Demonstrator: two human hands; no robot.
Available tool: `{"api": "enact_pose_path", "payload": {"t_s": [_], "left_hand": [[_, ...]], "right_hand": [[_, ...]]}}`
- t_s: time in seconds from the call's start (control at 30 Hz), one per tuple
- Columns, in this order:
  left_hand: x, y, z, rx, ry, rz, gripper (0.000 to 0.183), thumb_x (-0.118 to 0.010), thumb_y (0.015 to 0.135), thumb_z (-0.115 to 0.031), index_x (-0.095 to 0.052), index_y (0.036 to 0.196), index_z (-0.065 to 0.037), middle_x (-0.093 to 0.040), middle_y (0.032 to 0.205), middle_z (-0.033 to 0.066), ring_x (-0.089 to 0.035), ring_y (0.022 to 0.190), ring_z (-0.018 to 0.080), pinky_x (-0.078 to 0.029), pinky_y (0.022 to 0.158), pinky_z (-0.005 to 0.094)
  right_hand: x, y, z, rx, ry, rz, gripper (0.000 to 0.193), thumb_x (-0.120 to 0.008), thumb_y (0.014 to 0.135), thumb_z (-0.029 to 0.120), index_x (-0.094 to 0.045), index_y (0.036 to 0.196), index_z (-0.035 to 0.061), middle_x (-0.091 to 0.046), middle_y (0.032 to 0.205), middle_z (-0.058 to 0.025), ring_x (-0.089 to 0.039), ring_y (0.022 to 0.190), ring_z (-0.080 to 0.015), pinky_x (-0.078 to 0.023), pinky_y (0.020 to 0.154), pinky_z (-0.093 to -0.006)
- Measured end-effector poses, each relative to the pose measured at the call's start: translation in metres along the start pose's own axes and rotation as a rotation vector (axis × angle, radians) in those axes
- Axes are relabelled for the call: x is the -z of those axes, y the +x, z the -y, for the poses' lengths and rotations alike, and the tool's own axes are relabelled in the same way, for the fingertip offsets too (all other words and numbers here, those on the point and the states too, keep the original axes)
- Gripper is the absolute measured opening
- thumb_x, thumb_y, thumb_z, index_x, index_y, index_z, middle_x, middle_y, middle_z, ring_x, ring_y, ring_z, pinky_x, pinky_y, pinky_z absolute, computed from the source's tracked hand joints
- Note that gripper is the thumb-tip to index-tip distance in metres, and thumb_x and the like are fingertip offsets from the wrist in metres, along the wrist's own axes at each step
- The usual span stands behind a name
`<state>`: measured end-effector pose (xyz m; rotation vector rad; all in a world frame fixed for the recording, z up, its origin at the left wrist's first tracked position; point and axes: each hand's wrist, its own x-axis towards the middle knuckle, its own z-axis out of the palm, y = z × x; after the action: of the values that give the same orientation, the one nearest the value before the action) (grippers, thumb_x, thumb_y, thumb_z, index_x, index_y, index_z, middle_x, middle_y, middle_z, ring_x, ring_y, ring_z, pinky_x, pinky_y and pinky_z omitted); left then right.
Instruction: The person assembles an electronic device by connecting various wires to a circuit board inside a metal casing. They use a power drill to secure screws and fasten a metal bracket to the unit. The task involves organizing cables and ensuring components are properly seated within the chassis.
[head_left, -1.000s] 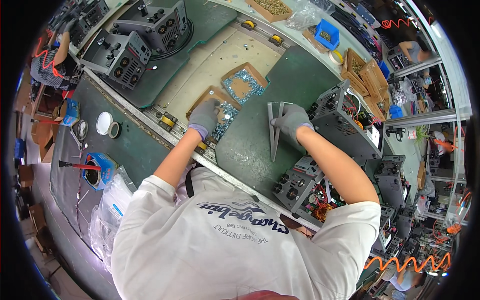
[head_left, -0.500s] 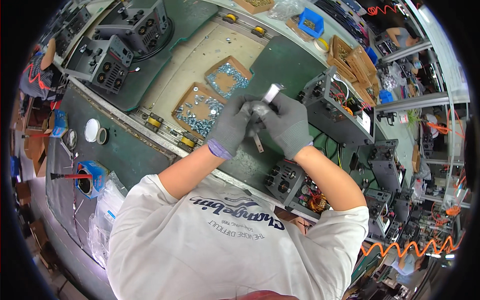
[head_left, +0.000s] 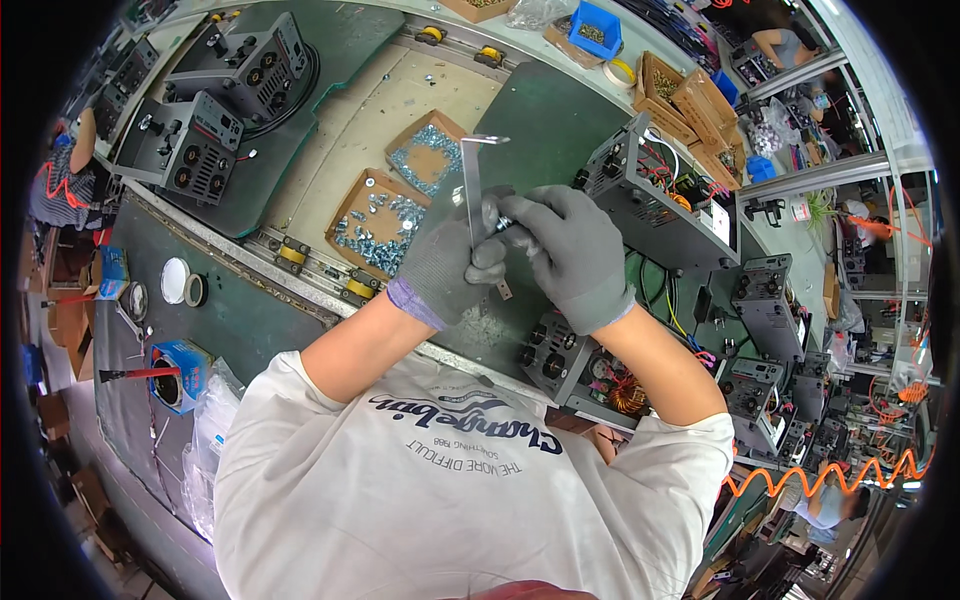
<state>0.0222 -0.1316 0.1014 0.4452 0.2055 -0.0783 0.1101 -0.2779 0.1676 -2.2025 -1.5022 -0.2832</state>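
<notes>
My left hand (head_left: 440, 268), in a grey glove, is closed round a thin metal bracket (head_left: 472, 185) with a bent top end. The bracket stands upright, its lower tip showing below the fingers. My gloved right hand (head_left: 582, 258) pinches a small shiny bolt (head_left: 503, 223) against the bracket's side; whether it sits in a hole is hidden by the fingers. Left of the hands lie two shallow cardboard trays of metal fasteners, a nearer tray (head_left: 384, 222) and a farther tray (head_left: 428, 163).
An opened grey machine (head_left: 660, 215) with wires stands right of my hands, and another opened unit (head_left: 565, 365) sits below my right forearm. Two grey machines (head_left: 190, 150) are at the far left. A blue bin (head_left: 598, 28) stands at the back. A roller rail (head_left: 290, 255) crosses the bench.
My hands have drawn apart from being clasped together. The bracket has turned from slanted to nearly upright in my left hand, and the bolt now shows at my right fingertips.
</notes>
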Motion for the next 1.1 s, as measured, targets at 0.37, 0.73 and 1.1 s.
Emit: {"api": "enact_pose_path", "payload": {"t_s": [0.37,0.73,1.1], "left_hand": [[-0.041,-0.018,0.009,-0.329,0.517,-0.188,0.023,-0.046,0.106,-0.018,-0.051,0.12,-0.001,-0.062,0.093,0.0075,-0.046,0.052,0.0037,-0.04,0.045,0.0196],[-0.051,-0.017,0.039,-0.47,0.478,-0.231,0.014,-0.055,0.102,-0.016,-0.054,0.112,-0.006,-0.061,0.087,0.0024,-0.05,0.059,0.0029,-0.04,0.045,0.0191],[-0.058,0.001,0.079,-0.52,0.631,-0.163,0.016,-0.049,0.105,-0.018,-0.053,0.112,-0.004,-0.057,0.087,0.0028,-0.052,0.065,0.0056,-0.044,0.056,0.0221]], "right_hand": [[0.034,-0.029,0.011,-0.307,0.505,-0.154,0.022,-0.065,0.093,0.026,-0.061,0.1,0.0052,-0.061,0.094,-0.0122,-0.063,0.079,-0.0271,-0.051,0.071,-0.0378],[0.02,-0.043,0.048,-0.375,0.687,-0.493,0.031,-0.063,0.098,0.03,-0.058,0.102,0.0,-0.062,0.096,-0.0107,-0.059,0.082,-0.0194,-0.048,0.073,-0.0323],[0.024,-0.042,0.052,-0.682,1.023,-0.627,0.044,-0.049,0.105,0.041,-0.049,0.121,0.0011,-0.064,0.094,-0.0059,-0.059,0.078,-0.0115,-0.049,0.072,-0.0275]]}}
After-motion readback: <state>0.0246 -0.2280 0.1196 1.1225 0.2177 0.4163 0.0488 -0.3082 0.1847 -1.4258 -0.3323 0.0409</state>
